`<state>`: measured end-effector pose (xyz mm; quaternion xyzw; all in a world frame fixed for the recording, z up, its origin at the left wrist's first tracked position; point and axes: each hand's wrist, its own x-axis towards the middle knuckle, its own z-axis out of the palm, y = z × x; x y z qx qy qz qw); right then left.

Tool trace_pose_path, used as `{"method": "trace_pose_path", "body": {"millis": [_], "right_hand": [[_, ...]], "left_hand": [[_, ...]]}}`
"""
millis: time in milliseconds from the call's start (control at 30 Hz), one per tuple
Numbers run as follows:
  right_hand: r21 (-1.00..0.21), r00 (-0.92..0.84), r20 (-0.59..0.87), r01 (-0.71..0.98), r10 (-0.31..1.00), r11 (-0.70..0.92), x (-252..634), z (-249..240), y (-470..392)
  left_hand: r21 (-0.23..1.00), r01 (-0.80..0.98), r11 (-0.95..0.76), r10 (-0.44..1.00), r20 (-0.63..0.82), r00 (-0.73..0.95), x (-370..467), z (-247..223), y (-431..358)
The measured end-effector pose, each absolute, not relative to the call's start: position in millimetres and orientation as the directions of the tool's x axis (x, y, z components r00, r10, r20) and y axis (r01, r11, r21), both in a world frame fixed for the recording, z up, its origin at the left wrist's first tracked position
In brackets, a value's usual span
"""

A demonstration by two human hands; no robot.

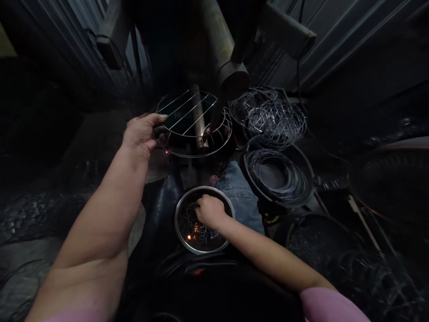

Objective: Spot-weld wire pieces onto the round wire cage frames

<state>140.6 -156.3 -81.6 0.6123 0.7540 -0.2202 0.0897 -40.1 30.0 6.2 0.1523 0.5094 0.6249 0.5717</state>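
My left hand (142, 132) grips the left rim of a round wire rack (189, 118), with the thumb over its upper ring. Straight bars cross that ring, and a second ring shows below it. The rack sits around a metal post (198, 112) under a thick cylinder (233, 74). My right hand (211, 211) reaches into a steel bowl (178, 219) on my lap, its fingers closed down among small metal pieces (203, 231). What those fingers pinch, if anything, is hidden. Orange glowing spots show in the bowl.
Right of the post, several finished-looking wire racks (276, 120) lie piled up. In front of them a dark basin (250, 174) holds coiled wire rings (295, 181). Metal beams (288, 31) jut out above. My knee in jeans (239, 192) is beside the bowl.
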Motion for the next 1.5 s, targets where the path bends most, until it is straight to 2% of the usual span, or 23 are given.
{"method": "trace_pose_path", "body": {"millis": [100,200,300,400,500,600,667,767,867,967,1067,1267,1367,1500], "right_hand": [[-0.175,-0.156,-0.435,0.981,0.887,0.086,125,-99,-162],[-0.217,-0.153,-0.458,0.974,0.876,0.057,119,-102,-164],[-0.26,-0.173,-0.447,0.964,0.878,0.058,125,-94,-165],[-0.349,-0.213,-0.413,0.935,0.885,0.061,138,-83,-166],[-0.497,-0.259,-0.361,0.866,0.896,0.05,155,-72,-167],[-0.692,-0.299,-0.258,0.721,0.919,0.04,170,-56,-163],[-0.826,-0.286,-0.154,0.563,0.946,0.035,177,-41,-155],[-0.961,-0.142,0.028,0.269,0.989,0.066,177,-16,-131],[-0.968,0.102,0.249,0.055,0.963,0.245,166,1,-103],[-0.93,0.128,0.366,0.016,0.922,0.368,151,2,-85],[-0.937,0.074,0.339,0.115,0.938,0.329,144,-7,-80],[-0.933,0.202,0.256,0.306,0.945,0.187,145,-17,-74],[-0.95,0.235,0.2,0.283,0.951,0.129,144,-12,-71],[-0.983,0.293,0.133,0.159,0.947,0.089,141,-9,-71]], "left_hand": [[0.821,-0.535,0.199,0.88,-0.39,-0.271,-42,1,26],[0.837,-0.514,0.186,0.881,-0.374,-0.29,-42,2,19],[0.856,-0.508,0.094,0.873,-0.316,-0.371,-39,7,5],[0.851,-0.524,0.022,0.868,-0.276,-0.412,-33,9,-13],[0.829,-0.559,0.0,0.86,-0.286,-0.423,-27,5,-25],[0.803,-0.595,-0.015,0.856,-0.298,-0.423,-22,-1,-29],[0.793,-0.607,-0.047,0.85,-0.288,-0.441,-19,-3,-29],[0.793,-0.602,-0.091,0.84,-0.264,-0.475,-15,-4,-31],[0.791,-0.596,-0.136,0.825,-0.243,-0.51,-12,-3,-38],[0.788,-0.595,-0.159,0.818,-0.232,-0.527,-11,-1,-46],[0.795,-0.581,-0.172,0.821,-0.209,-0.53,-11,-1,-49],[0.79,-0.598,-0.137,0.837,-0.231,-0.496,-4,-6,-40],[0.783,-0.601,-0.159,0.843,-0.209,-0.495,2,-2,-39],[0.788,-0.593,-0.167,0.858,-0.181,-0.481,7,5,-40]]}}
